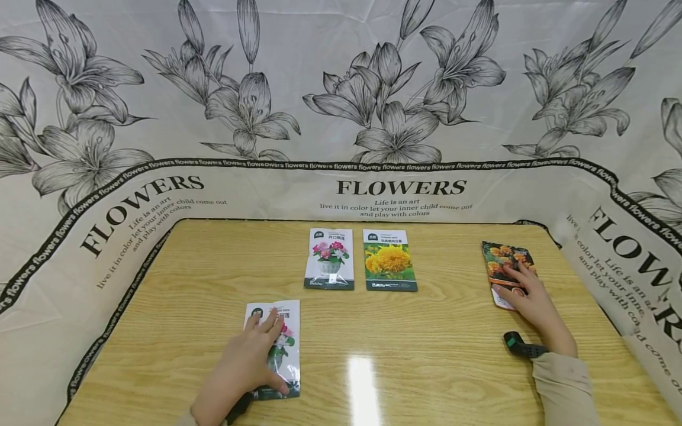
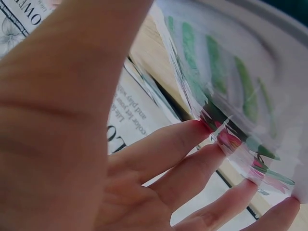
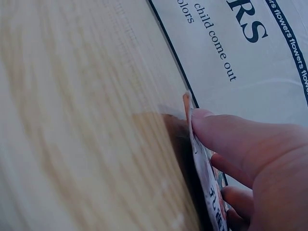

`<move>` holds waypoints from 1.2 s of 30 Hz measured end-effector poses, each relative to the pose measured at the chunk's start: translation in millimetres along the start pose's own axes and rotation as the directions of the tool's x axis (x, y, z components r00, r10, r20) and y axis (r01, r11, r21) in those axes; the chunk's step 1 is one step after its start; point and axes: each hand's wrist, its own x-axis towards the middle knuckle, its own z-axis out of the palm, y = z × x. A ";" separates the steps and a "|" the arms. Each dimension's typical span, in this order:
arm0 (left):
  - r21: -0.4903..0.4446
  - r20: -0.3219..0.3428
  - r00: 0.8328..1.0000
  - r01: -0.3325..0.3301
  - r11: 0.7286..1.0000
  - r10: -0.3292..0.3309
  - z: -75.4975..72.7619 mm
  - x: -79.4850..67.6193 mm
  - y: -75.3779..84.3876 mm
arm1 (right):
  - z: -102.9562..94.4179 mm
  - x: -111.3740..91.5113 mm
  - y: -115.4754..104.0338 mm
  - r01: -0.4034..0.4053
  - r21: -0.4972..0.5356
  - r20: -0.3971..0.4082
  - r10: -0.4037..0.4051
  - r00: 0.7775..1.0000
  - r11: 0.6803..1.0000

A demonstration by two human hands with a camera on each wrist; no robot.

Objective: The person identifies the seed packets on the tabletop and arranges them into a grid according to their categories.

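My left hand (image 1: 247,355) lies spread over a white flower seed packet (image 1: 290,370) at the front left of the table. Its fingers point toward the packet's top and the thumb touches near the lower edge. In the left wrist view, fingertips (image 2: 214,151) meet the packet's glossy printed face (image 2: 216,72), which shows a striped pot and pink blooms. At the right, my right hand (image 1: 533,299) rests on a dark seed packet (image 1: 498,260) with orange flowers. In the right wrist view its thumb (image 3: 204,125) presses on this packet's edge (image 3: 195,149), the other fingers partly hidden behind.
Two more seed packets, one with pink flowers (image 1: 329,260) and one with a yellow flower (image 1: 390,263), lie side by side at the back middle of the wooden table (image 1: 415,337). A flower-printed cloth (image 1: 277,195) rises around the table's back and sides.
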 end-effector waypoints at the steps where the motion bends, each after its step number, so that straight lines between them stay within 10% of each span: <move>1: 0.001 -0.003 1.000 -0.006 1.000 0.006 0.1 0.2 0.9 | 0.0 0.0 0.0 0.003 -0.001 -0.002 -0.003 1.000 1.000; 36: 0.131 0.052 0.992 -0.124 0.984 0.118 9.1 12.6 33.4 | 0.2 0.3 0.8 0.012 -0.011 -0.007 -0.012 1.000 1.000</move>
